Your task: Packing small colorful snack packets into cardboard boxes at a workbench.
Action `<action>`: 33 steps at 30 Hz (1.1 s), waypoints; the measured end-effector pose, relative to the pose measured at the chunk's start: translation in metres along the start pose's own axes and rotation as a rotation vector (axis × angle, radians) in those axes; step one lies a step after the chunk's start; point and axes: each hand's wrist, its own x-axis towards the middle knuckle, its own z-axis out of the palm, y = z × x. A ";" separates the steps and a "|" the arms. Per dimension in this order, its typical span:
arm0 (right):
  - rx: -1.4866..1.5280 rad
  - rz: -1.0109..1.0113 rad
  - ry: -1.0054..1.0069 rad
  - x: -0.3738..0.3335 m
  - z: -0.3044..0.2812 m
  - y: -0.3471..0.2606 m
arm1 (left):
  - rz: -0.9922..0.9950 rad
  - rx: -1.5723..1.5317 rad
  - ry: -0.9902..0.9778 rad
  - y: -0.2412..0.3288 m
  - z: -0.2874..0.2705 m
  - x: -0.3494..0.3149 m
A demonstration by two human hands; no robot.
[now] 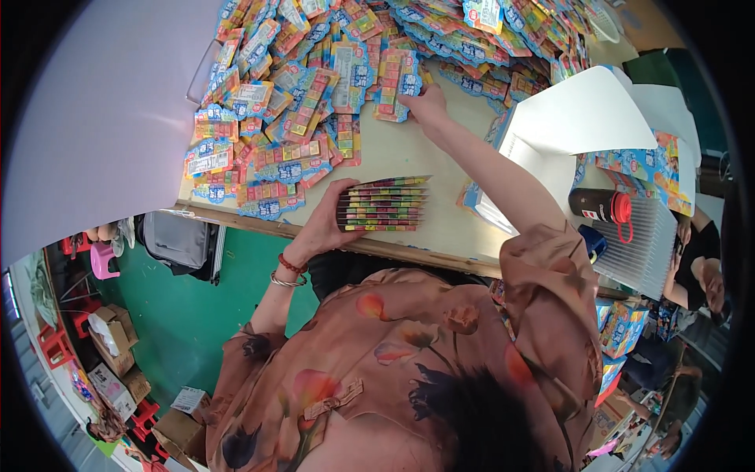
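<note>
Green floor (189, 315) below, cardboard boxes (114, 338) and red stools (55, 344) along its edge. Pale wooden bench (409, 157) above it. Left hand (326, 224) at the near bench edge, wrist bent, fingers wrapped around the end of a neat stack of colourful flat blister cards (385, 203) standing on edge. Right arm stretched far across; right hand (429, 102) lies on the loose heap of blue-edged candy cards (314, 79), fingers pinching one card (393, 86). White folded carton (582, 118) to the right, dark flask with red cap (602, 206) beside it.
</note>
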 end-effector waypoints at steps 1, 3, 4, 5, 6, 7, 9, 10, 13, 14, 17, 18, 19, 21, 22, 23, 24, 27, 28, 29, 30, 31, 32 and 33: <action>0.017 -0.037 -0.084 0.002 -0.003 0.002 | -0.005 -0.021 0.002 -0.003 0.001 0.000; 0.032 -0.073 -0.182 -0.003 -0.011 -0.002 | -0.020 -0.024 0.013 -0.007 0.000 -0.003; -0.123 -0.296 -0.122 -0.009 -0.022 -0.003 | -0.027 -0.025 0.019 -0.005 -0.001 -0.004; -0.279 -0.517 -0.055 -0.018 -0.037 -0.007 | 0.049 0.047 0.038 -0.001 -0.002 -0.003; -0.322 -0.624 -0.135 -0.030 -0.053 -0.011 | 0.124 0.119 0.059 0.000 -0.002 -0.002; -0.366 -0.730 -0.213 -0.044 -0.070 -0.016 | 0.122 0.115 0.061 0.000 -0.002 -0.002; -0.593 -0.792 -0.504 -0.069 -0.089 -0.018 | 0.223 0.206 0.166 -0.004 0.001 -0.001; -0.631 -0.785 -0.720 -0.079 -0.093 -0.023 | 0.220 0.203 0.172 -0.005 0.004 -0.001; -0.541 -0.742 -1.117 -0.088 -0.087 -0.039 | 0.073 -0.049 0.199 -0.004 0.007 0.000; -0.482 -0.570 -1.284 -0.077 -0.080 -0.048 | 0.057 -0.043 0.107 -0.004 0.005 -0.001; -0.786 -1.014 -0.893 -0.047 -0.052 -0.062 | 0.094 0.098 0.018 -0.004 -0.001 0.002; -1.041 -1.322 -0.515 -0.039 -0.040 -0.065 | 0.105 0.108 0.014 -0.002 -0.002 0.003; -1.036 -1.330 -0.515 -0.026 -0.025 -0.063 | 0.116 0.118 0.009 0.000 -0.002 0.003; -1.198 -1.684 -0.060 0.003 0.005 -0.049 | 0.130 0.138 0.005 0.003 -0.002 0.005; -1.194 -1.686 -0.056 0.011 0.012 -0.046 | 0.138 0.151 -0.001 0.004 -0.001 0.005; -1.133 -1.713 -0.053 0.013 0.017 -0.046 | 0.123 0.163 -0.005 0.006 -0.001 0.004; -1.075 -1.736 -0.049 0.015 0.019 -0.044 | 0.123 0.164 -0.008 0.008 -0.002 0.005; -1.158 -1.797 -0.256 0.009 -0.008 -0.052 | 0.145 0.221 -0.015 0.009 -0.005 0.006; -1.040 -1.890 -0.273 -0.001 -0.020 -0.057 | 0.143 0.214 -0.017 0.007 -0.006 0.006; -0.978 -1.911 -0.294 -0.014 -0.032 -0.059 | 0.145 0.195 -0.020 0.007 -0.007 0.006; -0.916 -1.928 -0.315 -0.028 -0.041 -0.057 | 0.145 0.176 -0.027 0.006 -0.006 0.006; -0.860 -1.933 -0.318 -0.040 -0.048 -0.052 | 0.146 0.169 -0.030 0.006 -0.004 0.005; -0.861 -1.831 -0.403 -0.053 -0.056 -0.046 | 0.124 0.137 -0.001 0.005 -0.003 0.003; -0.857 -1.730 -0.489 -0.066 -0.063 -0.039 | 0.099 0.104 0.033 0.003 -0.001 0.002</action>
